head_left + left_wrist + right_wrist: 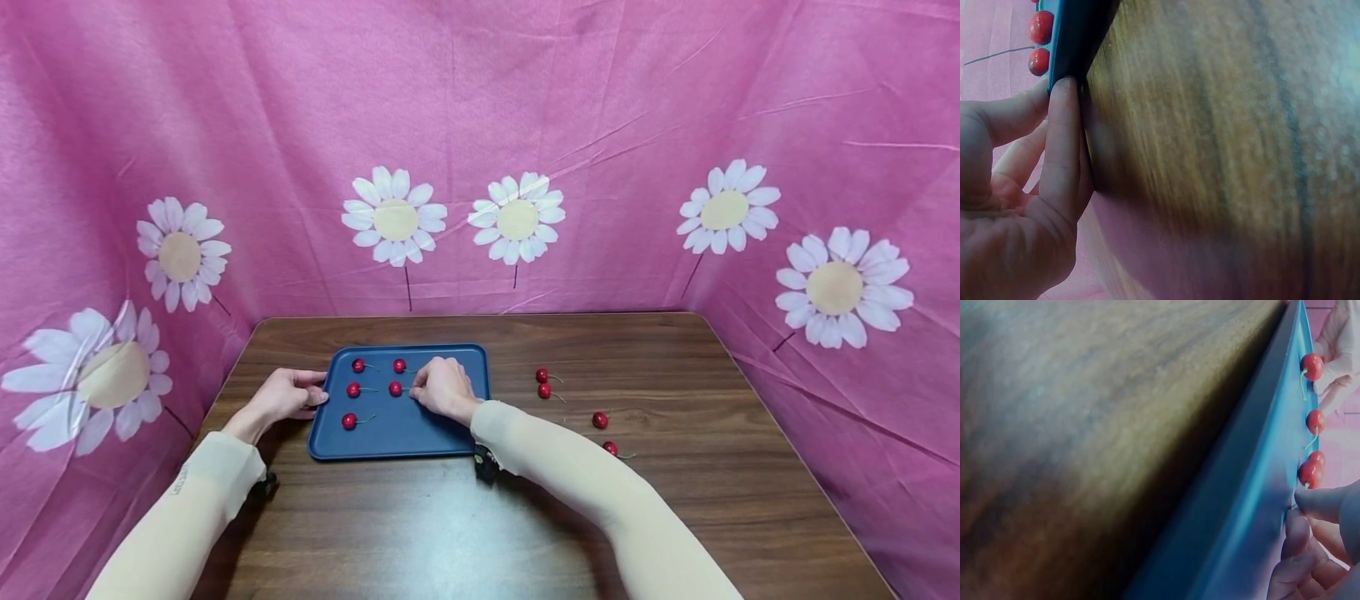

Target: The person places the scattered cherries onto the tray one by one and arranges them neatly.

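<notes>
Five cherries [395,389] show on the tray [375,442] at eleven o'clock, our left hand [281,396] pinching its nine-o'clock rim; our right hand [445,386] pinches one stem [406,389], likely placing its cherry, which next calls for release. Our right sleeve [585,475] lies before four loose cherries [600,420] at one o'clock, partly in the way, with flowered cloth [615,125] at twelve.

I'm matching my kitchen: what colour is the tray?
Dark blue; the tray shows best in the head view.

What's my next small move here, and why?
Probably relax the right hand: the cherry it appears to pinch by the stem already sits on the tray, level with its left neighbour, and the left hand holds the tray's edge.
</notes>
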{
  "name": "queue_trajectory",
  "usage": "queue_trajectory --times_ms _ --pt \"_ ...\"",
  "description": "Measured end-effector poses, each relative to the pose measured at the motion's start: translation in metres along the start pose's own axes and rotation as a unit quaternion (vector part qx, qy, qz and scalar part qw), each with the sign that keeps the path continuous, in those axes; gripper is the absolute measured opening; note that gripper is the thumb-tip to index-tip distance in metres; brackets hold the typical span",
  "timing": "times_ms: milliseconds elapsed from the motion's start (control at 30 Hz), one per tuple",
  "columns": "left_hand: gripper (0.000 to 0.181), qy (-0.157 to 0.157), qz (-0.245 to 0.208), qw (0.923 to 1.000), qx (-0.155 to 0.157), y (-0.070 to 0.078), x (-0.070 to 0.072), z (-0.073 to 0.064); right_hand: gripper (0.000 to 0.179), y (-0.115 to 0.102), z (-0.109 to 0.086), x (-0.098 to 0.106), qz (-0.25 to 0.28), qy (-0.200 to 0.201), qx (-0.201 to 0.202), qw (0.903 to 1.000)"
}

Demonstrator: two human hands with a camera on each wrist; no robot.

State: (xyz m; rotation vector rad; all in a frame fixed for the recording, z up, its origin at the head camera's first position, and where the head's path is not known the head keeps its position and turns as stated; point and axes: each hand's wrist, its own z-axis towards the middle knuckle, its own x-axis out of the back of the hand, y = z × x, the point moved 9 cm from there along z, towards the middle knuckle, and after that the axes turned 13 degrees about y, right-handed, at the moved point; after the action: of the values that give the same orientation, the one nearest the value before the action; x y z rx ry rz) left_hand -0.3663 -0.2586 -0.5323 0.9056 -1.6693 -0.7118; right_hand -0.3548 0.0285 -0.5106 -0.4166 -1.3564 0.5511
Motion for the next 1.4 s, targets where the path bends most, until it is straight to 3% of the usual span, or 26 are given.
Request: queue_trajectory --times_ms 467,667,800,1033,1167,1400 --pt "0.064 -0.002 -0.001 1.0 -0.003 0.002 0.0 -0.002 0.008 0.004 -0.003 0.012 0.02 0.008 0.011 0.9997" --pt "0.064 -0.001 0.0 1.0 -0.003 0.003 0.0 -0.003 0.006 0.002 -0.006 0.025 0.043 0.004 0.061 0.9972" --pt "0.064 0.0 0.006 1.0 -0.003 0.002 0.001 -0.002 0.014 0.005 -0.011 0.035 0.063 -0.016 0.097 0.9931" --pt "0.064 0.0 0.006 1.0 -0.002 0.003 0.001 -0.002 0.03 0.016 -0.023 0.066 0.1 -0.053 0.109 0.9876" --pt "0.064 0.0 0.008 1.0 0.002 0.002 0.002 -0.003 0.032 0.025 -0.03 0.091 0.111 -0.046 0.119 0.9856" --pt "0.064 -0.003 0.009 1.0 0.003 0.004 0.0 -0.004 0.029 0.052 -0.042 0.127 0.133 -0.034 0.099 0.9856"
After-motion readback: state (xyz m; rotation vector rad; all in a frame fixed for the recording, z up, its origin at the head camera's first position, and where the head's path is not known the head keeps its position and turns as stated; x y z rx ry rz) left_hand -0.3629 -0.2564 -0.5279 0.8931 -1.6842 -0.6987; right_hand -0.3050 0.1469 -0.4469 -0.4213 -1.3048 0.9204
